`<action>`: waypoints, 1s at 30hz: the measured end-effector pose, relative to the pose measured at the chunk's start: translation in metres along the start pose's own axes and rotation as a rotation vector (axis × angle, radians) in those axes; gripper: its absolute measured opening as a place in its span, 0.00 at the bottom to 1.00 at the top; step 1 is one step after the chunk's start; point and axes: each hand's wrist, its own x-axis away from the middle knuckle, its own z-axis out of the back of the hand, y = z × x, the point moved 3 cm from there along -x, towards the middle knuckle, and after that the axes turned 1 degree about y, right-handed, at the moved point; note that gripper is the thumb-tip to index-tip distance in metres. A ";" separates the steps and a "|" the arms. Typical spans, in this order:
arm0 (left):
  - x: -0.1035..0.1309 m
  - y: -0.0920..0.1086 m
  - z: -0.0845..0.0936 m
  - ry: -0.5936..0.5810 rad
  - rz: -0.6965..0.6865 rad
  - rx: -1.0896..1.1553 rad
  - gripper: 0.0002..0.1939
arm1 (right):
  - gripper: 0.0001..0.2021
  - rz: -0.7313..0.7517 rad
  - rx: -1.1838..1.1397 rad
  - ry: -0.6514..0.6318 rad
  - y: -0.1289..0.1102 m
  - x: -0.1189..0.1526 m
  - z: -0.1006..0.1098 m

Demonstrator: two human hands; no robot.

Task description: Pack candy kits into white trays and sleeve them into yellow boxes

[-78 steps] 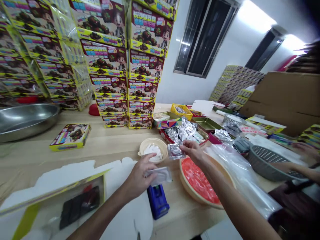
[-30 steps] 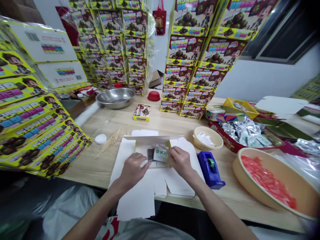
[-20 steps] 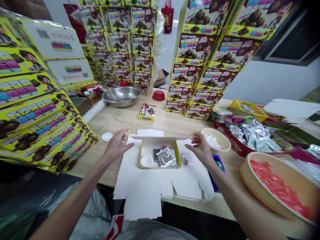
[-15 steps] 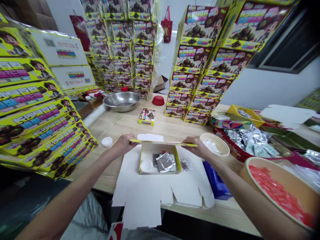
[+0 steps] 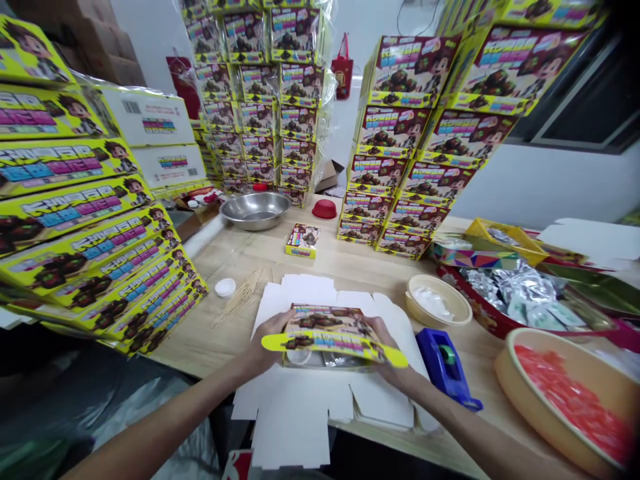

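Head view: a printed box [image 5: 327,337] is gripped at its ends by the left hand [image 5: 270,337] and right hand [image 5: 387,347], its lid flap half lowered. It is held over white flat cardboard [image 5: 295,413] at the desk's [image 5: 225,340] near edge, left of a blue tape dispenser [image 5: 443,363].

Two hands, the left [image 5: 267,338] and right [image 5: 387,347], meet at one box [image 5: 330,333]. At two to four o'clock sit two bowls [image 5: 439,308] [image 5: 550,407] and one tape dispenser [image 5: 445,357]. Toward eleven and twelve: one steel basin [image 5: 255,210], one loose box [image 5: 303,240], one red lid [image 5: 325,209].
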 end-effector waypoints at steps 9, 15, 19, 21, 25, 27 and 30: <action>0.023 -0.021 -0.008 -0.267 -0.219 -0.130 0.34 | 0.52 0.307 0.161 -0.305 0.013 0.022 -0.003; -0.024 -0.010 0.021 -0.091 0.051 0.313 0.23 | 0.37 0.153 -0.045 -0.047 0.003 -0.016 0.010; -0.045 0.005 0.018 -0.003 0.264 0.799 0.26 | 0.24 -0.046 -0.186 0.001 -0.004 -0.050 0.018; -0.049 0.010 0.007 0.116 0.334 0.983 0.25 | 0.25 -0.082 -0.293 -0.051 -0.006 -0.058 0.018; -0.051 0.009 -0.010 0.269 0.417 1.079 0.20 | 0.28 -0.128 -0.437 -0.143 -0.001 -0.056 0.028; -0.052 0.006 -0.012 0.275 0.407 1.078 0.19 | 0.28 -0.139 -0.349 -0.070 -0.003 -0.058 0.048; -0.053 0.003 -0.010 0.263 0.395 1.073 0.19 | 0.17 -0.050 -0.001 -0.003 -0.025 -0.071 0.082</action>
